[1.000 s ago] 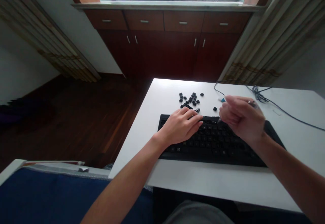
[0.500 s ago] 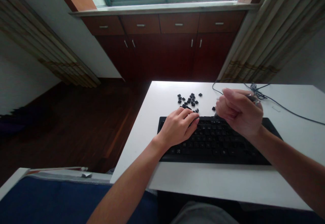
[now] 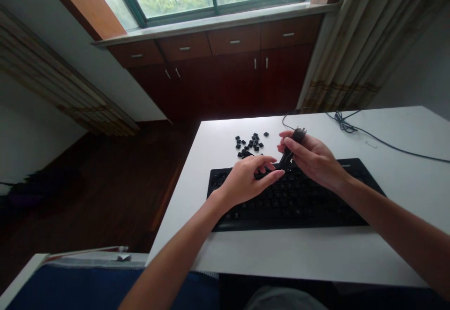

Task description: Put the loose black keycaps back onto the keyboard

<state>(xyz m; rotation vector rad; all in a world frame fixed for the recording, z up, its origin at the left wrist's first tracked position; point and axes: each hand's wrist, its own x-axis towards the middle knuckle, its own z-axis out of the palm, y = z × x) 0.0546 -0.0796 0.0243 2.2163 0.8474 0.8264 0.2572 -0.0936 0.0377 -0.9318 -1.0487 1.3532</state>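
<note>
A black keyboard (image 3: 298,202) lies on the white table (image 3: 316,253). My left hand (image 3: 248,178) hovers over the keyboard's upper left, thumb and forefinger pinched near the top key row; whether they hold a key is hidden. My right hand (image 3: 311,157) is closed around a slim dark tool (image 3: 293,147), whose lower end points down at the top row of keys beside my left fingers. Several loose black keycaps (image 3: 250,143) lie scattered on the table just beyond the keyboard's left end.
A dark cable (image 3: 355,129) runs across the far right of the table. Dark wooden cabinets (image 3: 225,66) stand under a window beyond the table. Curtains (image 3: 355,42) hang at the right. Wooden floor lies at the left, a blue seat (image 3: 70,286) at lower left.
My right hand came down and leftward, bringing the tool to the keys beside my left hand. My left fingers lifted into a pinch. The camera tilted up and turned.
</note>
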